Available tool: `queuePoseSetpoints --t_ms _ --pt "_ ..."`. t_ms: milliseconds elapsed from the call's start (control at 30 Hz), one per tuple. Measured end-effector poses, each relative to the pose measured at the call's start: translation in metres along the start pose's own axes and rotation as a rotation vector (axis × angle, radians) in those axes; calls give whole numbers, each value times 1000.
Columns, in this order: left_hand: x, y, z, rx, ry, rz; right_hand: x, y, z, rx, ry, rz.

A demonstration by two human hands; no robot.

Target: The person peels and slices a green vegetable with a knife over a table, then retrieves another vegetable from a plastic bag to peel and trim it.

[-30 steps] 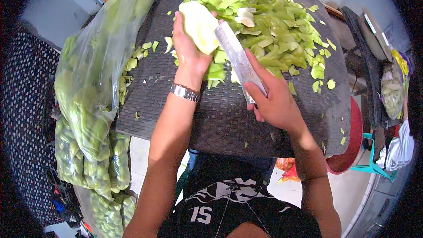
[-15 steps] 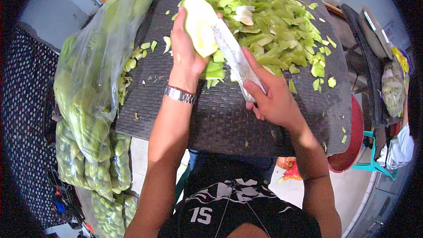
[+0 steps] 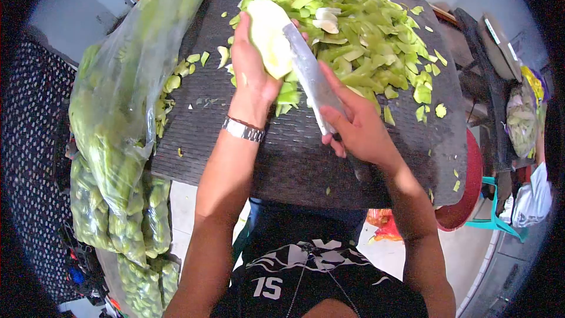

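My left hand (image 3: 252,65) cradles a pale, oval, peeled green fruit (image 3: 271,38) above the table; its exact kind I cannot tell. The fingers wrap behind it, mostly hidden. In my right hand (image 3: 360,121) is a broad-bladed knife (image 3: 306,68), gripped low with thumb and fingers on the blade's near part. Its blade slants up and left, with the far end against or just in front of the fruit's right side. Behind both hands spreads a big heap of green peelings (image 3: 371,47), with a few white pieces on it.
The dark woven-pattern table (image 3: 282,165) carries scattered peelings on both sides. At its left edge stands a tall clear plastic bag of green produce (image 3: 126,94), with more filled bags (image 3: 91,200) below. A red tub (image 3: 465,194) and a teal stool (image 3: 494,212) are at right.
Both hands have shifted slightly right with the fruit and knife. The blade has turned, its flat now showing greyer and smoother. The heap looks the same.
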State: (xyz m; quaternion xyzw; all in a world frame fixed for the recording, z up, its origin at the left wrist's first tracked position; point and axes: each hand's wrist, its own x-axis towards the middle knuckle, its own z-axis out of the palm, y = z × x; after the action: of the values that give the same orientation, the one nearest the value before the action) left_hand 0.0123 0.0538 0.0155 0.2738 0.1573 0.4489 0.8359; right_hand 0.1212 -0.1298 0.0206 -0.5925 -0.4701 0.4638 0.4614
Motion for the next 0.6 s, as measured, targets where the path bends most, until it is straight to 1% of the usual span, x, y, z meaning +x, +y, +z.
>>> queuePoseSetpoints --t_ms 67,300,400,500,600 --pt "4 2 -8 -14 -46 -6 1 2 1 53 -21 0" --pt "-14 -12 11 6 43 117 3 5 5 157 -39 -7" --pt "-12 -22 5 15 27 129 6 9 5 190 -25 -56" --pt "-12 -26 2 -51 72 152 7 11 9 246 -64 -53" --pt "-13 -24 2 -6 24 114 6 11 9 237 -58 -38"
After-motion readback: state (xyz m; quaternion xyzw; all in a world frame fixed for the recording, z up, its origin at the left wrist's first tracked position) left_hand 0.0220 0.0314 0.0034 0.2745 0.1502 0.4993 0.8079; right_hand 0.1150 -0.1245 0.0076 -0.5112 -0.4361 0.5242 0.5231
